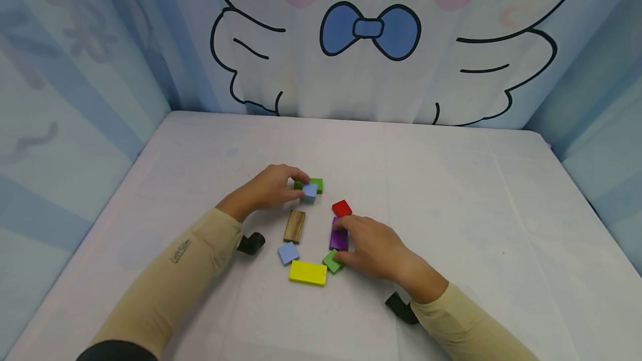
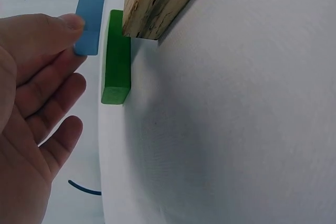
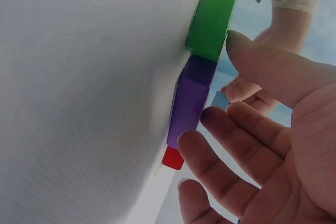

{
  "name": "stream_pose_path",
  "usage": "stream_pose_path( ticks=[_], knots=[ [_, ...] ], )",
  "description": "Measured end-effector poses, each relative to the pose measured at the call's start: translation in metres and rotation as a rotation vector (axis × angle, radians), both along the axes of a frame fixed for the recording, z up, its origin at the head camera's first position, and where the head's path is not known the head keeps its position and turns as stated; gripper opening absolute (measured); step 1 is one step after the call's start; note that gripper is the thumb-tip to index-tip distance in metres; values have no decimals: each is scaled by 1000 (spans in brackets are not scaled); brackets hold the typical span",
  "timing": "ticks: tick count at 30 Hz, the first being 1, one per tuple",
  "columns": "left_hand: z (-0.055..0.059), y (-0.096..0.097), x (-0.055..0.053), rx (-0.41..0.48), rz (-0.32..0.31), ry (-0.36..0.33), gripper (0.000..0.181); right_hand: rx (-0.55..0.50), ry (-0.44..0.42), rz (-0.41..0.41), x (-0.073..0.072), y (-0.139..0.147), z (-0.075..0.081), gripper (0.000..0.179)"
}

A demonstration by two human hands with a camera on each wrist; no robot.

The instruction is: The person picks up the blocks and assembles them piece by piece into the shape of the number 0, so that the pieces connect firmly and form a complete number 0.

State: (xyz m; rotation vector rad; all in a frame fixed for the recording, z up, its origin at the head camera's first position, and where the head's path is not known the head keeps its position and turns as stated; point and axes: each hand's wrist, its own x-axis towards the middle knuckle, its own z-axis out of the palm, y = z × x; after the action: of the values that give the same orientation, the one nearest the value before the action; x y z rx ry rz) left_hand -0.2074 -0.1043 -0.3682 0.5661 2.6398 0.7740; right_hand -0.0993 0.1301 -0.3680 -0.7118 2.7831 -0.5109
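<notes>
One blue block (image 2: 93, 11) sits pinched between left fingers (image 2: 60, 27); right fingers (image 3: 241, 141) seem loosely spread.

I can see a small light-blue block (image 1: 310, 191) pinched in the left hand (image 1: 273, 188), held just above a long green bar (image 1: 316, 184). The purple block (image 1: 339, 240) — oblong, broad face up — lies with its length running away from me. At its near end sits a small green block (image 1: 331, 261), turned cornerwise like a diamond.
</notes>
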Motion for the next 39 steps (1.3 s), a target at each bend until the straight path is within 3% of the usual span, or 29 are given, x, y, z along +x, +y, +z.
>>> stream_pose_path(
  ticks=[10,23,39],
  knots=[
    [1,-6,8,-4,-37,14,34,-2,-11,-17,-1,-1,-1,47],
    [-1,-7,13,-30,-31,-6,34,-1,-14,-18,0,-1,0,48],
    [-10,-8,10,-55,-31,19,32,-4,-2,-6,1,0,0,48]
  ],
)
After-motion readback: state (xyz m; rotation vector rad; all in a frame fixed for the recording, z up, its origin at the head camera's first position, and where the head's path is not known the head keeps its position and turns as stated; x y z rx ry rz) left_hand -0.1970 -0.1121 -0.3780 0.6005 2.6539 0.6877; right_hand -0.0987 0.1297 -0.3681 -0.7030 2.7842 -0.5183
